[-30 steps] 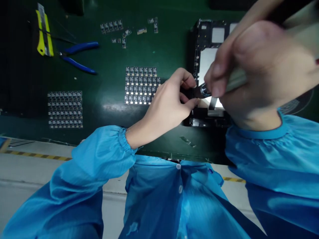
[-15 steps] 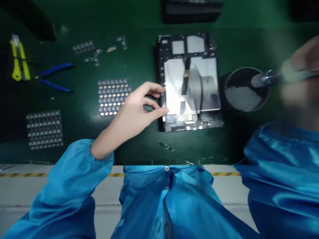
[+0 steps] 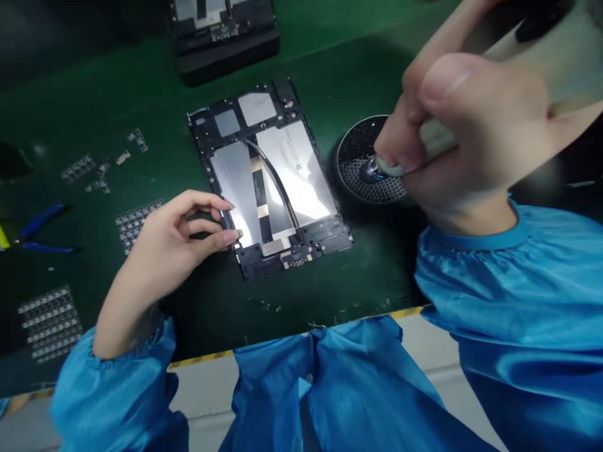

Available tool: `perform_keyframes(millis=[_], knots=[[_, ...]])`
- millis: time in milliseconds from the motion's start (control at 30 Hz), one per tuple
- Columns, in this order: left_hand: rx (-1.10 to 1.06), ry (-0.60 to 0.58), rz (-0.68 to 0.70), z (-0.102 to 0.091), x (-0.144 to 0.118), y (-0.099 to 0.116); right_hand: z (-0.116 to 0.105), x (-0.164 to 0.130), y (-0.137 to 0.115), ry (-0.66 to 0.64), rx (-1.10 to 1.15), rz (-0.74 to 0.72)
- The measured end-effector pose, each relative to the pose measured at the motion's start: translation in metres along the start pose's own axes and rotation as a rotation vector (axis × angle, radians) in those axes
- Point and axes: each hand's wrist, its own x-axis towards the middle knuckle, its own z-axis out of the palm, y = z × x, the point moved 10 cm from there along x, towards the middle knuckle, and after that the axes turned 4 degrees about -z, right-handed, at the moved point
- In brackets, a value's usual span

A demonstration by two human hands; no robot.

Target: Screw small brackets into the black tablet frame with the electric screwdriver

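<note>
Nearest: blue smock (image 3: 277,383) at the edge of the green bench (image 3: 325,301). Left hand (image 3: 172,242): thumb and forefinger apart, tips touching the left edge of the tablet (image 3: 301,169), which lies mid-bench, innards up, slightly turned. Right hand (image 3: 475,125): clamped on a driver (image 3: 374,169), its lower end at the round dish (image 3: 346,141) just right of the tablet; contact unclear. Blue pliers (image 3: 44,220) at left. Farther, loose boards (image 3: 78,168). Farthest, a second tablet (image 3: 207,25) on a black block (image 3: 230,63).
</note>
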Motion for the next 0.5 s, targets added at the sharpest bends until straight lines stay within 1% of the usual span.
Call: perform_keyframes(millis=[33, 167, 233, 300, 400, 467, 500], knots=[[0.0, 0.003, 0.0, 0.0, 0.0, -0.001, 0.002, -0.002, 0.004, 0.001, -0.03, 0.047], [-0.017, 0.0, 0.008, -0.001, 0.001, -0.003, -0.004, -0.018, 0.027, 0.089, -0.206, 0.379], [-0.018, 0.006, 0.009, -0.001, 0.0, -0.002, -0.006, -0.025, 0.035, 0.107, -0.234, 0.476], [-0.005, 0.005, -0.014, -0.001, -0.001, -0.003, -0.006, -0.029, 0.039, 0.099, -0.227, 0.513], [0.009, -0.004, -0.049, 0.0, -0.003, -0.004, -0.008, -0.029, 0.042, 0.081, -0.223, 0.509], [-0.001, -0.004, -0.049, 0.0, -0.003, -0.004, -0.009, -0.025, 0.041, 0.057, -0.233, 0.456], [-0.008, -0.007, -0.048, 0.0, -0.002, -0.003, -0.007, -0.021, 0.037, 0.037, -0.22, 0.39]])
